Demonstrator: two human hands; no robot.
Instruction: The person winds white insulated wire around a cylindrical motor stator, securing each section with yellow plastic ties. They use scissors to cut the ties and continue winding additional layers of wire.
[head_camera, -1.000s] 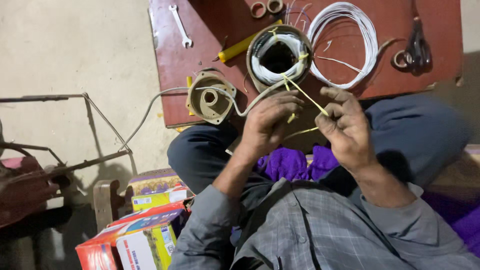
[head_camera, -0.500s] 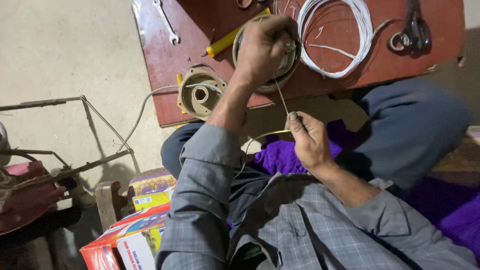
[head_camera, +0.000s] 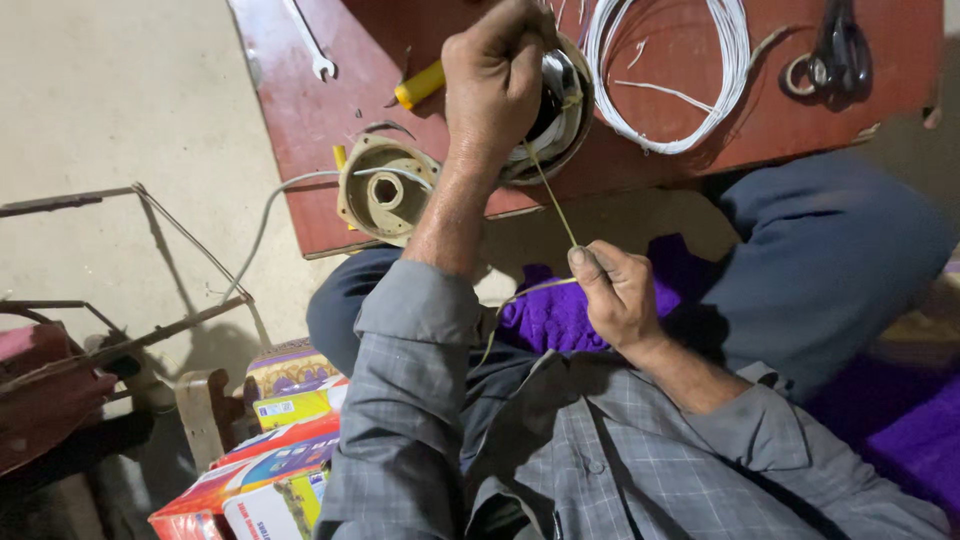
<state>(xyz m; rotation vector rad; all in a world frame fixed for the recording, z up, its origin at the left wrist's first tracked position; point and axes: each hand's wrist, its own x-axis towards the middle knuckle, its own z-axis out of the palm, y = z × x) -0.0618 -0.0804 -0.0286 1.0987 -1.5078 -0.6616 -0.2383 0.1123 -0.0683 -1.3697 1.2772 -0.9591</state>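
Left hand fingers clamped inside the round motor housing on windings — right hand fingers pinch the yellow strand.

One spanner, one pair of scissors, one white wire coil, two hands.

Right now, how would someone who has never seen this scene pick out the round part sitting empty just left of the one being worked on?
Start at the red-brown board across the top. On its near edge, beside the left hand, sits a cream-coloured round housing with a grey cable trailing off it. Unlike the neighbouring winding ring, it holds no wire coils and no hand touches it.
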